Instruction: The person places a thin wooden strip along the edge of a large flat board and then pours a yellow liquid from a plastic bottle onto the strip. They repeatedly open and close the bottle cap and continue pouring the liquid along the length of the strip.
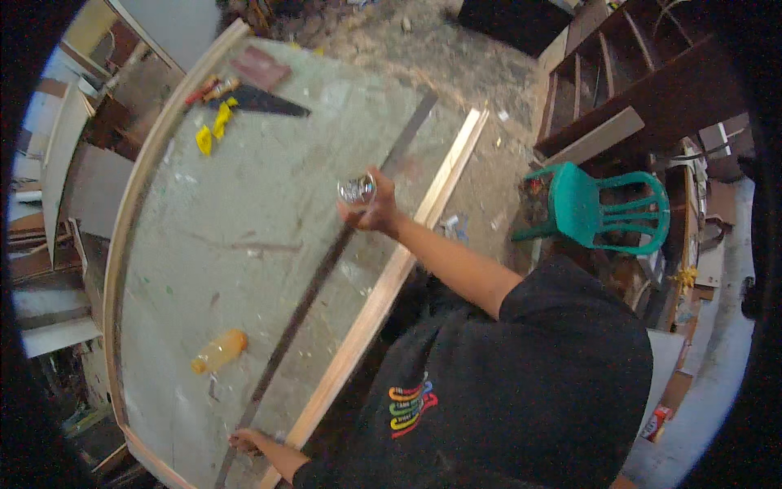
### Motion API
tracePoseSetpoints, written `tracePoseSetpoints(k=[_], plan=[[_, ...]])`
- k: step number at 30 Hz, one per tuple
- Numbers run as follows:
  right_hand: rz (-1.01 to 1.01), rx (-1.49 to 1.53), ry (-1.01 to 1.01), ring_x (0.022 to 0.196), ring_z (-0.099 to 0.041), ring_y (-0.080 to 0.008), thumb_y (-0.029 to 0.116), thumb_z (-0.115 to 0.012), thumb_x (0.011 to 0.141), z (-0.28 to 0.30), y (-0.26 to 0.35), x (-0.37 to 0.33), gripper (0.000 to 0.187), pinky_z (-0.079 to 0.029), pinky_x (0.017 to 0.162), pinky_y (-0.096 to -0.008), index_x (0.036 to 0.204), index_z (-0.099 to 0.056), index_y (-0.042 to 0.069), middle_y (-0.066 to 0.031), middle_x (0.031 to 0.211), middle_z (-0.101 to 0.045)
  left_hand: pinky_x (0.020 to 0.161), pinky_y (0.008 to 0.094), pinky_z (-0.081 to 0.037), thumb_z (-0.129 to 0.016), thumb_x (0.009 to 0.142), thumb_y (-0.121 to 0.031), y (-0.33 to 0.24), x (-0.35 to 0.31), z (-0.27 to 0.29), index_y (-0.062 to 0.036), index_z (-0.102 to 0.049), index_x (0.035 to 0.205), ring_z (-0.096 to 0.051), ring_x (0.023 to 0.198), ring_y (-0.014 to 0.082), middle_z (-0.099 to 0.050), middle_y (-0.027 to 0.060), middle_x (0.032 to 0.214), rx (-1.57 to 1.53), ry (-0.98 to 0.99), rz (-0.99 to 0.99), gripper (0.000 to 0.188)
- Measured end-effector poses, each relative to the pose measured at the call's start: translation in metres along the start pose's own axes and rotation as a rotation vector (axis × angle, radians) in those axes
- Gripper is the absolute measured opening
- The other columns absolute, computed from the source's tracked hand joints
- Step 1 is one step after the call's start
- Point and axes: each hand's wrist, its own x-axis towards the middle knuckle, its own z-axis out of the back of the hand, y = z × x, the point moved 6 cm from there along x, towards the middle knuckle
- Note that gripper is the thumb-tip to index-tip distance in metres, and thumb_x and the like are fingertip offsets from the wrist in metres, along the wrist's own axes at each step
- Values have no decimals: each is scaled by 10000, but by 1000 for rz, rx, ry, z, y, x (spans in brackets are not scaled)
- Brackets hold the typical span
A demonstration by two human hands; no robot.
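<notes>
Strip [297,326], long, dark, lies slantwise across worktable [187,289], beside pale wooden length [358,330]. Right hand [373,203] grips clear round item [357,189] above strip; left hand [251,442] at lower stretch, grip unclear. Probably best: left steadies strip flat, right holds item level.

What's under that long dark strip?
The greenish-gray tabletop shows along both sides of the long dark strip. Whatever lies directly beneath it is covered, so I can't see that.
</notes>
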Motion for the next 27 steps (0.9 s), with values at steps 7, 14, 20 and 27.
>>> tracePoseSetpoints(k=[7, 14, 20, 27], plan=[[25, -104, -215, 630, -582, -149, 249, -829, 727, 44, -45, 17, 485, -489, 566, -303, 1029, -518, 29, -39, 760, -582, 1154, 445, -355, -288, 1071, -404, 13, 13, -19, -112, -365, 1531, -379, 1449, 316, -369, 132, 1588, 161, 195, -36, 550], [-83, -93, -244, 685, -615, -163, 322, -850, 693, 94, -92, 79, 492, -533, 629, -332, 995, -574, 49, -40, 790, -624, 1158, 472, -340, -207, 1086, -407, 24, 5, -18, -61, -392, 1512, -378, 1444, 345, -415, 154, 1557, -82, 289, 98, 579], [-55, 45, -214, 694, -627, -183, 444, -851, 677, 52, -64, 45, 629, -531, 635, -353, 1057, -561, 36, -40, 805, -621, 1187, 476, -287, -126, 1075, -506, 25, 3, -10, -40, -382, 1509, -364, 1443, 364, -395, 186, 1559, -234, 231, 156, 686], [-103, 131, -38, 714, -583, -180, 309, -825, 750, -1, -78, -10, 664, -517, 657, -343, 1189, -411, 32, -54, 860, -576, 1212, 505, -206, -130, 1063, -533, 32, -2, -11, -100, -332, 1550, -309, 1481, 323, -329, 125, 1606, -530, 153, 276, 683]])
